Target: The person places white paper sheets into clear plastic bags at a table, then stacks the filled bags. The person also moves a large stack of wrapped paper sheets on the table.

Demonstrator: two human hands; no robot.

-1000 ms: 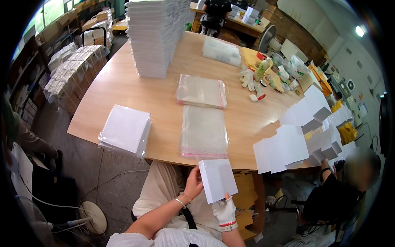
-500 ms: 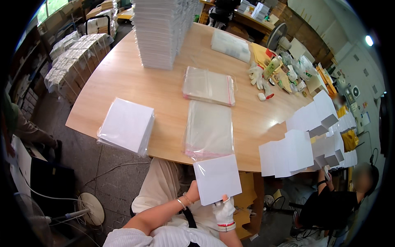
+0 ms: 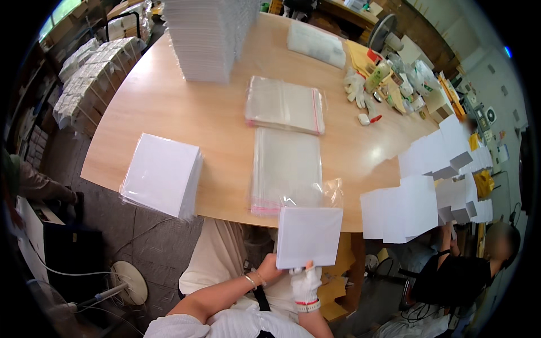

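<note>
A square block of white paper [image 3: 309,236] lies over the table's near edge, held at its near side by both hands. My left hand [image 3: 271,267], bare, is closed on its near left corner. My right hand [image 3: 306,283], in a white glove with a fingertip showing, grips the near edge. Loose clear film [image 3: 333,192] stands up at the block's far edge; whether the block is inside it I cannot tell. Just beyond lies a pile of clear plastic bags [image 3: 287,166] with pink strips, and a second bag pile [image 3: 285,104] lies behind it.
A stack of film-wrapped white blocks [image 3: 162,172] sits at the left table edge. A tall white stack [image 3: 198,45] stands at the back. Stepped white paper stacks [image 3: 399,208] are at right, beside a seated person [image 3: 456,276]. Gloves, bottles and a fan [image 3: 382,32] are at back right.
The white block has moved slightly right and away from me and turned straighter. Clear film now shows at its far edge. Both hands keep hold of it.
</note>
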